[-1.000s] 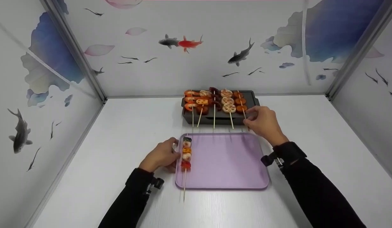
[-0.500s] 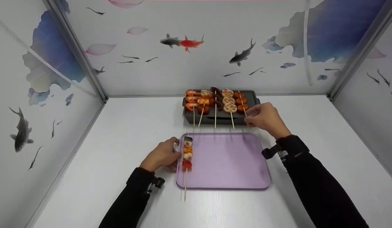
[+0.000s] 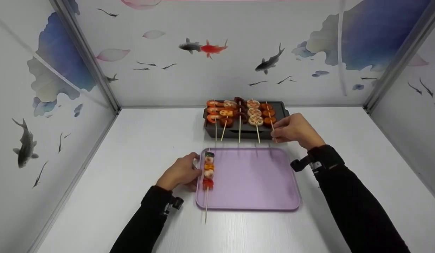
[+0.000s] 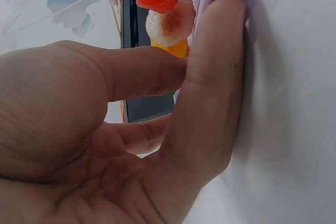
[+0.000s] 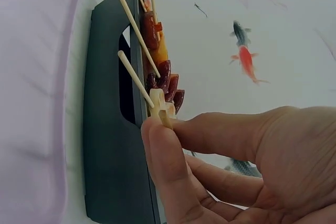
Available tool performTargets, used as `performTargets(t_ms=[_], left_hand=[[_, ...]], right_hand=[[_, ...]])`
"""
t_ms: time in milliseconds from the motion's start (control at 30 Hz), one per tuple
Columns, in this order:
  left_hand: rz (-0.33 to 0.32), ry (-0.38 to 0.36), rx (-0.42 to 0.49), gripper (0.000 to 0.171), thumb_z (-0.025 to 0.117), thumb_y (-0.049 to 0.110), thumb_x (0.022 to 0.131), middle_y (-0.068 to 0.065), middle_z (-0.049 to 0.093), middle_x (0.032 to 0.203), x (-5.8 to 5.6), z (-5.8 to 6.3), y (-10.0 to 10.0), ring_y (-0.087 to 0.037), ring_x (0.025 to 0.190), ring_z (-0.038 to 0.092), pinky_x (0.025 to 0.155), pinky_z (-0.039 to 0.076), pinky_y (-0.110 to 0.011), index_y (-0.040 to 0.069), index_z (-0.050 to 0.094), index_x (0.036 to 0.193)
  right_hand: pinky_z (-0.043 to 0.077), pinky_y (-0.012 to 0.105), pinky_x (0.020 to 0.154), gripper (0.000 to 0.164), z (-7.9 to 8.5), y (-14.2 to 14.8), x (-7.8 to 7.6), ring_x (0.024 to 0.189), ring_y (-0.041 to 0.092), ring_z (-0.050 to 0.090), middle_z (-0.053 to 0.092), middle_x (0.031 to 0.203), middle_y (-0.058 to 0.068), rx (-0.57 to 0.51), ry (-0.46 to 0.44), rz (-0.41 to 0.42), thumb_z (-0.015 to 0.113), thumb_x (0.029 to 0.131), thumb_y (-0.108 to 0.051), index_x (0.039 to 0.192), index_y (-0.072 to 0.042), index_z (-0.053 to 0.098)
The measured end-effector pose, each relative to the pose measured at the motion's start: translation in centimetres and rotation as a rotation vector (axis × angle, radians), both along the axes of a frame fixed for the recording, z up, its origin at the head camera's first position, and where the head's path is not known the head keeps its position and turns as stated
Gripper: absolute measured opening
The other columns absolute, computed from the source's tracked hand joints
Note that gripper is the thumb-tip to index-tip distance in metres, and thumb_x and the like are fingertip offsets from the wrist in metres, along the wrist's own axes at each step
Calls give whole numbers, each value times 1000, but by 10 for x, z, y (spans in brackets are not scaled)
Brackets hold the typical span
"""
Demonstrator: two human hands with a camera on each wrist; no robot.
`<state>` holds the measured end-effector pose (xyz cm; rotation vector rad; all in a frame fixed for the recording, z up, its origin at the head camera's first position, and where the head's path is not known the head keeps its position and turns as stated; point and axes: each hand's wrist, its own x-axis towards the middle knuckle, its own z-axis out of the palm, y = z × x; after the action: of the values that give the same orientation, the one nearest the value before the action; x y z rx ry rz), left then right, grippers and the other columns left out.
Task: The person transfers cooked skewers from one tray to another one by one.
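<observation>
In the head view my left hand (image 3: 180, 172) holds the left edge of a lilac tray (image 3: 252, 182), thumb and fingers at its rim. On the tray's left side lies a skewer (image 3: 209, 167) of red, white, yellow and dark green pieces, its stick overhanging the front edge. My right hand (image 3: 296, 131) pinches the bare stick end of a skewer of round orange slices (image 3: 269, 113), the rightmost on the dark grill (image 3: 247, 135). Its slices rest on the grill top. In the right wrist view thumb and fingertips (image 5: 165, 142) meet, largely hiding that stick.
Other skewers share the grill: lotus root slices (image 3: 254, 112), a dark reddish-brown one (image 3: 240, 109), a mixed one (image 3: 226, 113) and a shrimp one (image 3: 213, 110). Their sticks stick out over its front. Printed walls (image 3: 140, 84) enclose the white table (image 3: 150, 133) on three sides.
My right hand has shifted slightly, its fingers drawing closer together on the orange skewer's stick. The left hand and the tray keep their places; the whole view drifts a little.
</observation>
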<state>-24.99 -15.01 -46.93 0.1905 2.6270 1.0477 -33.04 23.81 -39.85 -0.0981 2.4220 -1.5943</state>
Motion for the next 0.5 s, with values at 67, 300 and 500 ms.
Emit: performTargets(t_ms=[67,300,500], left_hand=[[1,-3,1,52,62,13,94,-6,67,87,0,0,0,-18,59,69,56,57,-33,5,48,143],[11,-16,14,51,62,11,94,-7,67,88,-1,0,1,-19,56,69,54,58,-33,5,48,143],[-22,-34,43,53,61,11,95,-11,68,93,0,0,-1,-23,60,71,56,59,-37,4,45,145]], right_hand=[[61,40,79,42,0,0,-1,83,28,76,69,110,32,-10,-12,0,77,86,-1,123,15,63],[59,43,85,44,2,0,-1,85,27,76,69,112,31,-16,-61,-10,78,86,-2,124,13,63],[61,35,78,39,-2,1,0,86,27,76,72,106,26,-29,-68,-8,78,87,-4,120,11,66]])
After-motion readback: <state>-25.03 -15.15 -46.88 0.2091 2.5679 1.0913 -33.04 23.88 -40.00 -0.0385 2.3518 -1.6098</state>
